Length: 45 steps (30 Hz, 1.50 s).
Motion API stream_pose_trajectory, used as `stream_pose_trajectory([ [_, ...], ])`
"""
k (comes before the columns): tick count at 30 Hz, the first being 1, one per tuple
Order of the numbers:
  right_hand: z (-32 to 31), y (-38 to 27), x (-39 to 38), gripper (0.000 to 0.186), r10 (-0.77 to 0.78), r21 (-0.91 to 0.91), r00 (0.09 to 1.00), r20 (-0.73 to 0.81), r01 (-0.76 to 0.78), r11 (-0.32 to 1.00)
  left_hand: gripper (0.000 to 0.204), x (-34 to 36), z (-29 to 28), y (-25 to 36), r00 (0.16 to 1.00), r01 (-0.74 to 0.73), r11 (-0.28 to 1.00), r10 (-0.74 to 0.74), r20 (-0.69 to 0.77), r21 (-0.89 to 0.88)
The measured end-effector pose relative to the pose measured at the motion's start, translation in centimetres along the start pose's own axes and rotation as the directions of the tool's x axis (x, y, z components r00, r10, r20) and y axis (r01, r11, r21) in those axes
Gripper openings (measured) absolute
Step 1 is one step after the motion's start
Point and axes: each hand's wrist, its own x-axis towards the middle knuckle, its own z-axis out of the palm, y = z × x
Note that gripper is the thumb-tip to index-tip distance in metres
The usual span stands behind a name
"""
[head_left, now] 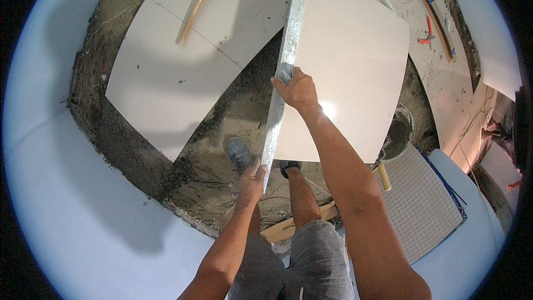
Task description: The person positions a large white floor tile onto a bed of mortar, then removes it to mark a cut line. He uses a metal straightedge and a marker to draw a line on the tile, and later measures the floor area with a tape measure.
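The right hand (300,90) reaches forward on a straight arm, fingers curled over the long metal straightedge (286,66) midway along it. The left hand (252,180), arm bent, pinches the bar's near end between thumb and fingers. The mortar-crusted bar runs along the left edge of a large, smooth white tile (350,66) (glossy, catching light) over rough grey mortar bed (233,111). A rubber mallet (199,1) with a wooden handle lies on the laid tile (183,61) beyond.
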Motion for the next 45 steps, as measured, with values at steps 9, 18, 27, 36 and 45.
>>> stream_pose_trajectory([
  [9, -0.5, -0.8, 0.0, 0.061, 0.044, -0.061, 0.999, 0.017, -0.042, 0.997, 0.044, 0.1, 0.0, -0.4, 0.998, 0.067, 0.997, -0.067, 0.002, 0.039],
  [18, -1.6, -1.9, 0.6, 0.061, 0.085, -0.217, 0.991, 0.106, -0.06, 0.974, 0.046, -0.2, -0.1, 1.8, 0.999, -0.008, 0.999, 0.006, 0.042, 0.049],
  [27, -0.7, -1.3, 1.3, 0.065, -0.081, -0.264, 0.994, 0.074, 0.097, 0.96, 0.05, -0.4, -1.1, 3.3, 0.998, 0.004, 0.954, -0.021, 0.054, 0.301],
  [36, 0.6, -0.8, 2.0, 0.067, -0.103, -0.343, 0.993, 0.053, 0.115, 0.933, 0.055, -0.8, -0.9, 4.6, 0.994, 0.105, 0.969, -0.103, -0.023, 0.224],
  [45, 0.6, 4.1, 4.2, 0.043, -0.366, -0.271, 0.925, 0.102, 0.379, 0.885, 0.038, -0.8, 3.5, 13.1, 0.913, -0.362, 0.798, 0.409, 0.009, 0.482],
])
